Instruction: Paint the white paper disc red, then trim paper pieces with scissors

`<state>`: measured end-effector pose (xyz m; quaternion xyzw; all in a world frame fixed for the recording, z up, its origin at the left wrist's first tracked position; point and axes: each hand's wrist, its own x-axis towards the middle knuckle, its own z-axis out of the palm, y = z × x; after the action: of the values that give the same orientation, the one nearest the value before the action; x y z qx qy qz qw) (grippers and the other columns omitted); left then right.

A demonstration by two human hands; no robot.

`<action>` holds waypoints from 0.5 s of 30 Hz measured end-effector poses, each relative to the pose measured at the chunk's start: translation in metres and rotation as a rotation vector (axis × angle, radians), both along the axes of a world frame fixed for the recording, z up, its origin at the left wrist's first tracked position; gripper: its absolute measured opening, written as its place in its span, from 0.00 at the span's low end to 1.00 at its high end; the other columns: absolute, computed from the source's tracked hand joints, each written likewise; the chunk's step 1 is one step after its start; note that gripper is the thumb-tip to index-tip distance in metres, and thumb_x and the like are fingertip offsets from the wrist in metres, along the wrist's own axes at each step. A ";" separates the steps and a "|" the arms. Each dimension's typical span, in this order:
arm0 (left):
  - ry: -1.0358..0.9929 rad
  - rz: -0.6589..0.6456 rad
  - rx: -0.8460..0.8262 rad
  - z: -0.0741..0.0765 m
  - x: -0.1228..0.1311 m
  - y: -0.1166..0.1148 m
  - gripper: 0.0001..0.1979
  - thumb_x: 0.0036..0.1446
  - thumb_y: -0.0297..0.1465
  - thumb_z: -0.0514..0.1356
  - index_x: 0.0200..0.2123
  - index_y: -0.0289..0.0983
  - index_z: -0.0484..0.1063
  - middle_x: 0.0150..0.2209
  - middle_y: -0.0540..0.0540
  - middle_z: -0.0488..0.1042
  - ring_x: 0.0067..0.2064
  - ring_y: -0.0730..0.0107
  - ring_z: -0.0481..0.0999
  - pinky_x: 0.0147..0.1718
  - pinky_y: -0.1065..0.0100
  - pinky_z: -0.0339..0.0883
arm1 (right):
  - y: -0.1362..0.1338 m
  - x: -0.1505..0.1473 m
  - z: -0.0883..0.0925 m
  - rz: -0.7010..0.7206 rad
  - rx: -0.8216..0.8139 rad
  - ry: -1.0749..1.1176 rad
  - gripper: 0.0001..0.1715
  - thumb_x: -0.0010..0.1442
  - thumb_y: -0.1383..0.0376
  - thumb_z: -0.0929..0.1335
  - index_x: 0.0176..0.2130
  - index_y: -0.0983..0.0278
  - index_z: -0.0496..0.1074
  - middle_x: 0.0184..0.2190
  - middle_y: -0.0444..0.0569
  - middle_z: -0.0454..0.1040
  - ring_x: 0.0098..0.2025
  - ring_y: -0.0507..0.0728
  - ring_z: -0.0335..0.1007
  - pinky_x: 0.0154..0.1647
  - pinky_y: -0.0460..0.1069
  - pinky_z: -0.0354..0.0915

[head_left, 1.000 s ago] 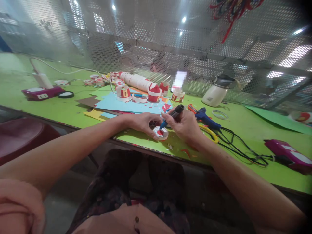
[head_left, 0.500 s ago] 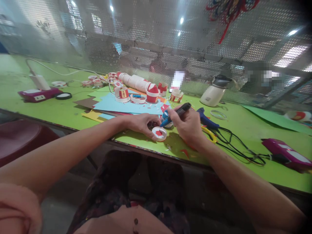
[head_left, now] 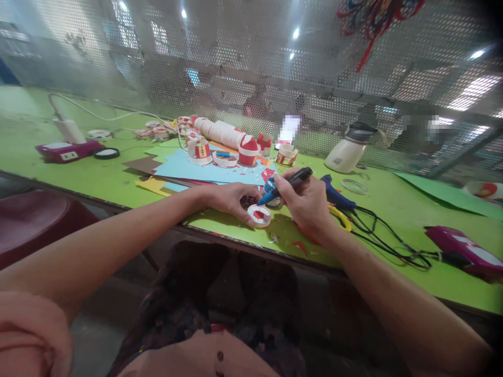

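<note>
My left hand is curled round the left side of a small white paper cup piece, gripping it on the green table near its front edge. Its round face is white with small blue marks and a red centre. My right hand holds a blue marker with a black end, its tip at the far rim of the cup piece. Behind the marker, a blue and white round item is partly hidden by my fingers.
Coloured paper sheets lie beyond my hands, with cut red-and-white paper cups on them. To the right are a blue glue gun, black cables, a purple power strip and a white jug. Paper scraps lie near the front edge.
The view has shifted slightly, moving everything a little to the right in the picture. Both hands keep their holds, with the marker tip still at the cup piece's rim.
</note>
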<state>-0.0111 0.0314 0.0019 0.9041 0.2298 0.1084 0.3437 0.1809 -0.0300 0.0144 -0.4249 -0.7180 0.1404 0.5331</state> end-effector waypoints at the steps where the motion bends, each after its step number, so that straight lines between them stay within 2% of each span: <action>1: 0.001 0.003 0.007 0.000 0.000 0.000 0.23 0.43 0.44 0.67 0.37 0.36 0.68 0.38 0.48 0.65 0.40 0.67 0.64 0.39 0.69 0.57 | 0.000 0.000 -0.001 0.005 -0.001 0.001 0.16 0.58 0.55 0.68 0.28 0.65 0.67 0.17 0.39 0.63 0.18 0.47 0.56 0.19 0.45 0.55; 5: -0.007 0.010 0.022 0.000 0.000 0.000 0.23 0.42 0.43 0.68 0.38 0.36 0.69 0.36 0.49 0.66 0.38 0.67 0.64 0.38 0.69 0.58 | 0.000 0.000 0.000 0.021 -0.002 0.051 0.16 0.58 0.56 0.68 0.27 0.64 0.67 0.16 0.39 0.63 0.18 0.47 0.57 0.18 0.45 0.55; 11: -0.039 -0.014 -0.008 -0.002 -0.002 0.001 0.26 0.43 0.42 0.69 0.44 0.37 0.70 0.43 0.46 0.69 0.44 0.64 0.68 0.43 0.67 0.60 | 0.011 0.009 0.012 -0.032 0.092 0.416 0.15 0.56 0.54 0.69 0.28 0.62 0.65 0.13 0.37 0.60 0.14 0.47 0.54 0.14 0.45 0.53; 15: -0.035 -0.014 -0.031 -0.004 -0.002 0.003 0.26 0.42 0.42 0.69 0.44 0.37 0.71 0.43 0.45 0.70 0.43 0.65 0.69 0.42 0.67 0.61 | 0.023 0.017 0.014 -0.083 0.141 0.463 0.16 0.54 0.54 0.71 0.29 0.62 0.66 0.15 0.36 0.60 0.15 0.47 0.55 0.15 0.45 0.55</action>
<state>-0.0130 0.0339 -0.0017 0.8981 0.2191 0.1183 0.3625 0.1976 -0.0067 0.0287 -0.3724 -0.5664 0.1616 0.7172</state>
